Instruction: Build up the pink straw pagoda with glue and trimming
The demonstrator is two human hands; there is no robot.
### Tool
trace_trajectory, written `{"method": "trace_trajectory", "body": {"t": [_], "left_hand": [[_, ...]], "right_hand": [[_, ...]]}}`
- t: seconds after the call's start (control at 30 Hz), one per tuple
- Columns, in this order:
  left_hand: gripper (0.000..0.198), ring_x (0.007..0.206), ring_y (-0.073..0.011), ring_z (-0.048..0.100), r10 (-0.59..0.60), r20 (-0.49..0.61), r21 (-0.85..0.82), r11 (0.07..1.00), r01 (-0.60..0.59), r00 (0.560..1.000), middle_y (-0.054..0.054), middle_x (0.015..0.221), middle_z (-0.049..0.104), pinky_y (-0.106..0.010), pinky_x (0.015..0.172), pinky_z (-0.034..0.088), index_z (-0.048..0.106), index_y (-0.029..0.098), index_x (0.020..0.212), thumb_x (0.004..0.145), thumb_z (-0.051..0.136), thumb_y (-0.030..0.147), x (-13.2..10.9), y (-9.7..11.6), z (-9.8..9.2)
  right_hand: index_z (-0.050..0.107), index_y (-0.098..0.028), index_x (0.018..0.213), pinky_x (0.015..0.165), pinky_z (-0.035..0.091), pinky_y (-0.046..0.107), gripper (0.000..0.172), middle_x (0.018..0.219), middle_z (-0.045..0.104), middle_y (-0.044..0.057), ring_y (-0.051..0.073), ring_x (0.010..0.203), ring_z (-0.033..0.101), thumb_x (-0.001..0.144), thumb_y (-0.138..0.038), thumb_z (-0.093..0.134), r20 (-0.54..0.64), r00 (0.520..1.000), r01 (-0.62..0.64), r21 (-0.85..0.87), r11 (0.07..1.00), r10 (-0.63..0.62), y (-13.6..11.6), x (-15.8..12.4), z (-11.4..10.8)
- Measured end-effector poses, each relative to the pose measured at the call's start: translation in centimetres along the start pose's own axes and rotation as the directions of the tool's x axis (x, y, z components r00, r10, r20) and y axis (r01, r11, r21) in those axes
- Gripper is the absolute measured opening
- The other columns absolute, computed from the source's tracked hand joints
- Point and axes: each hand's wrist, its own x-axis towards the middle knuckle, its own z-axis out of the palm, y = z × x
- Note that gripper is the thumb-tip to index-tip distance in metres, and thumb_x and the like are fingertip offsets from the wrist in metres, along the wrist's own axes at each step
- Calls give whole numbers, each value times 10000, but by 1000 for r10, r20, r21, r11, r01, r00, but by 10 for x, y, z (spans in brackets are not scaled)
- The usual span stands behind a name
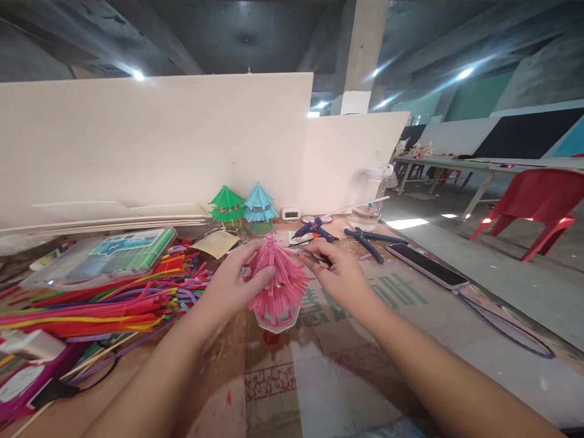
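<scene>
A pink tiered pavilion model made of fuzzy stems stands on a pale base at the middle of the table. My left hand is closed round its left side, the thumb lying across the front of the pink roof. Just right of the model, my right hand is pinched on a small thin tool that looks like scissors or tweezers; its tip is close to the pink stems. Behind stand a green model and a blue model.
Bundles of coloured stems and a plastic case lie at the left. Behind my right hand are a glue gun, pliers and a water bottle. A phone lies near the right edge.
</scene>
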Motion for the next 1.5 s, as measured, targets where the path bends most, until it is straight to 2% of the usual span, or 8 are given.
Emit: {"method": "trace_trajectory", "body": {"t": [0.23, 0.33, 0.4, 0.7, 0.9, 1.07, 1.2, 1.5], "left_hand": [[498, 1137, -281, 565, -1, -2, -15, 1000, 1, 1000, -112, 1262, 602, -392, 975, 431, 548, 152, 1242, 817, 536, 412, 1, -3, -1], [505, 1179, -281, 536, 7, 7, -13, 1000, -7, 1000, -114, 1276, 591, -393, 991, 416, 537, 151, 1258, 823, 536, 408, 0, -3, 0], [507, 1176, -279, 537, 15, 8, -14, 1000, -15, 1000, -112, 1270, 594, -387, 987, 419, 536, 152, 1261, 824, 537, 409, 0, -3, 0], [458, 1108, -253, 572, 76, 1, 16, 997, -76, 997, -89, 1276, 586, -370, 983, 421, 556, 179, 1229, 829, 548, 402, -3, -1, 1], [492, 1159, -270, 547, 32, -1, -48, 998, -32, 999, -102, 1287, 582, -375, 984, 423, 534, 166, 1266, 828, 546, 391, -2, -4, 2], [480, 1193, -279, 525, 32, 8, -63, 998, -31, 999, -99, 1293, 582, -377, 1008, 404, 545, 159, 1253, 826, 537, 378, -1, -6, 0], [513, 1192, -287, 524, 24, 13, -71, 997, -23, 1000, -112, 1298, 578, -390, 1011, 403, 534, 142, 1265, 821, 538, 398, -1, -5, 0], [492, 1091, -277, 581, 47, 4, -50, 998, -47, 999, -119, 1265, 595, -407, 978, 433, 555, 152, 1238, 813, 544, 400, -3, 2, 3]], "right_hand": [[474, -198, 536, 491, 287, 237, 349, 488, 377, -46, 102, 489, 368, 820, -399, 485, -140, 989, -49, 36, 998, 54, -3, 8, -15], [617, -185, 780, 513, 324, 231, 130, 569, 419, -52, 107, 529, 405, 760, -303, 565, -117, 993, -16, 77, 997, 25, 0, 6, -10], [646, -188, 904, 530, 347, 233, 183, 620, 478, -39, 117, 565, 445, 746, -248, 577, -43, 999, 11, 88, 996, -8, 1, 4, -5], [657, -195, 779, 594, 409, 245, 233, 758, 651, 14, 145, 678, 563, 647, -64, 518, 65, 990, 123, 67, 990, -127, 4, -1, 5], [608, -187, 756, 564, 382, 246, 88, 664, 592, -2, 138, 608, 510, 748, -202, 522, 4, 999, 39, 12, 999, -39, 3, 0, 1], [603, -187, 700, 567, 387, 253, 184, 658, 593, 9, 148, 625, 513, 792, -325, 522, 19, 1000, 2, 60, 998, -3, 0, 3, -3], [668, -196, 817, 606, 418, 256, 136, 788, 663, 23, 148, 680, 556, 728, -220, 568, 47, 999, 6, 108, 994, -11, 2, 3, -1], [680, -199, 926, 601, 411, 242, 414, 813, 657, 14, 136, 684, 547, 613, -17, 480, 80, 989, 123, 17, 992, -124, -4, -5, 3]]}}
